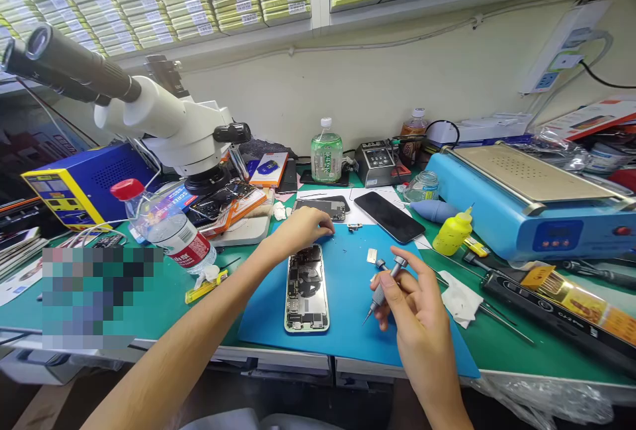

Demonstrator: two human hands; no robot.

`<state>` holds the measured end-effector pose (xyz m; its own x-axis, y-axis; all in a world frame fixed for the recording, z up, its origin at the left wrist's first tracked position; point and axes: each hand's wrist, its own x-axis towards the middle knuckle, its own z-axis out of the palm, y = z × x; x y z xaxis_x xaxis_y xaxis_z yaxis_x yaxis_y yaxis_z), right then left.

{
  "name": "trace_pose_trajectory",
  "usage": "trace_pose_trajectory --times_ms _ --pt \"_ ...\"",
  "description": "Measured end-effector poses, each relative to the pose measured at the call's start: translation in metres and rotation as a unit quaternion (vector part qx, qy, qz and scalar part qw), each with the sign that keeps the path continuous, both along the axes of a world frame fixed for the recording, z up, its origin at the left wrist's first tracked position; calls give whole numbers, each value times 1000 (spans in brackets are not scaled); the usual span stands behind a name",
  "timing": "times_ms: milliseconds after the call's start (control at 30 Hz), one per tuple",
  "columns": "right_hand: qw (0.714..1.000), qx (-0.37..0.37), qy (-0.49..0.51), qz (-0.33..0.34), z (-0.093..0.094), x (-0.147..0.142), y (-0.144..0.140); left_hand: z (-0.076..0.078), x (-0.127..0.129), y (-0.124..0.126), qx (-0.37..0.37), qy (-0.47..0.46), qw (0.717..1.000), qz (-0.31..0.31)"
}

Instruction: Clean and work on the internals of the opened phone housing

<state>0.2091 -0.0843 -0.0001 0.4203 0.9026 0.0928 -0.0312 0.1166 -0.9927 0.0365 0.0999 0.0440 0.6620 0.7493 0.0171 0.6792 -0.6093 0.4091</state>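
An opened phone [307, 291] lies on the blue mat [348, 314], its inner parts bare and its frame pale. Over its top end bends my left hand [309, 228], fingers curled together; whatever they may pinch is hidden. My right hand [415, 311] is closed around a grey screwdriver [380, 295], tip slanting down to the left, above the mat and apart from the phone. A second dark knob [380, 264] shows between the fingers, perhaps another screwdriver. Small parts [354, 227] and a little metal plate [371, 256] lie on the mat between the hands.
A phone screen [328, 209] and a black phone [389, 216] lie behind the mat. At left stand a microscope [173, 125] and a red-capped bottle [171, 234]. To the right are a yellow squeeze bottle [453, 231], a blue heating machine [536, 198] and tweezers [507, 325].
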Motion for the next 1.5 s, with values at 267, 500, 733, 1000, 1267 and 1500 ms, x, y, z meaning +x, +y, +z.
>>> trace_pose_trajectory --times_ms 267,500,733,1000,1267,1500 --pt "996 -28 -64 47 -5 2 6 8 -28 -34 45 -114 990 74" --pt "970 -21 -237 50 -6 3 12 -18 -69 -113 15 -191 970 149" --pt "898 55 -437 -4 -18 -1 14 -46 -78 -171 -3 -164 977 137" --pt "853 90 -514 -9 -28 -8 14 -52 -66 -180 23 -186 968 167" --pt "804 115 -584 -12 -22 -12 10 -43 -69 -179 -63 -302 931 197" --pt "760 165 -629 -7 -7 -23 -15 -42 -112 -169 -85 -330 898 277"
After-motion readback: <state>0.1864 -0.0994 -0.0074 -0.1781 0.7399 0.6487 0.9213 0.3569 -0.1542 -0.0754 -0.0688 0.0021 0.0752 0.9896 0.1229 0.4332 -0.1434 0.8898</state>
